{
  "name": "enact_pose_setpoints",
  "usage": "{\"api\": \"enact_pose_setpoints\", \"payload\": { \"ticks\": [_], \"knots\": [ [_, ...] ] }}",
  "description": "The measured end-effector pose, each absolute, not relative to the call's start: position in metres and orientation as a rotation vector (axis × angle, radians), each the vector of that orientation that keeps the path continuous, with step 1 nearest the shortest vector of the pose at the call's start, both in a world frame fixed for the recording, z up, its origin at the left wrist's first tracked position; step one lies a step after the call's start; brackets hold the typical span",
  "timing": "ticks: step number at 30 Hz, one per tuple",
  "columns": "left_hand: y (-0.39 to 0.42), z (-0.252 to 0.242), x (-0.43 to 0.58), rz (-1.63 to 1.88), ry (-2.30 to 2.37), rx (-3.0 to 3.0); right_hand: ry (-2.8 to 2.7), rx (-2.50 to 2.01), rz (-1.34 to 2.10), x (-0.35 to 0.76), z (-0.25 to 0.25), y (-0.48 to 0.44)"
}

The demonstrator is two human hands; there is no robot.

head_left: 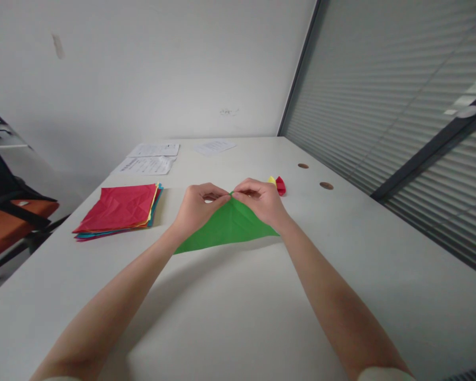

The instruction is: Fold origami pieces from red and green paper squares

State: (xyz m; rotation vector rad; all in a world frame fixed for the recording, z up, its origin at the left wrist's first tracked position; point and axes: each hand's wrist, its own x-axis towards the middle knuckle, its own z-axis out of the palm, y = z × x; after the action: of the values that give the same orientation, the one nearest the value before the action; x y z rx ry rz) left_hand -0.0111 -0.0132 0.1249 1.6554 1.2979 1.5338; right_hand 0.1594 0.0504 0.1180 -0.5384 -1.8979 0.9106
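Note:
A green sheet of thin paper (226, 227) hangs in a triangle shape from my fingertips, its lower edge close above the table. My left hand (202, 206) pinches its top point between thumb and fingers. Right beside it, my right hand (262, 198) pinches the same point, the two thumbs nearly touching. Both hands cover parts of the sheet's slanting sides. Just behind my right hand lie a small folded red paper piece (281, 186) and a yellow one (272, 181), partly hidden.
A stack of coloured paper sheets (122, 206), red on top, lies at the left. Printed pages (146, 165) rest at the back of the white table (230, 317). An orange chair (11, 222) stands left; blinds (400, 106) line the right side.

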Motion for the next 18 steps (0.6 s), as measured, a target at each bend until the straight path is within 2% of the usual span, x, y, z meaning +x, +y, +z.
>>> {"api": "enact_pose_setpoints", "payload": {
  "ticks": [18],
  "knots": [
    [-0.0122, 0.1228, -0.0095, 1.513, 1.246, 1.475, -1.896, -0.492, 0.930, 0.1615, 0.1235, 0.0467]
  ]
}}
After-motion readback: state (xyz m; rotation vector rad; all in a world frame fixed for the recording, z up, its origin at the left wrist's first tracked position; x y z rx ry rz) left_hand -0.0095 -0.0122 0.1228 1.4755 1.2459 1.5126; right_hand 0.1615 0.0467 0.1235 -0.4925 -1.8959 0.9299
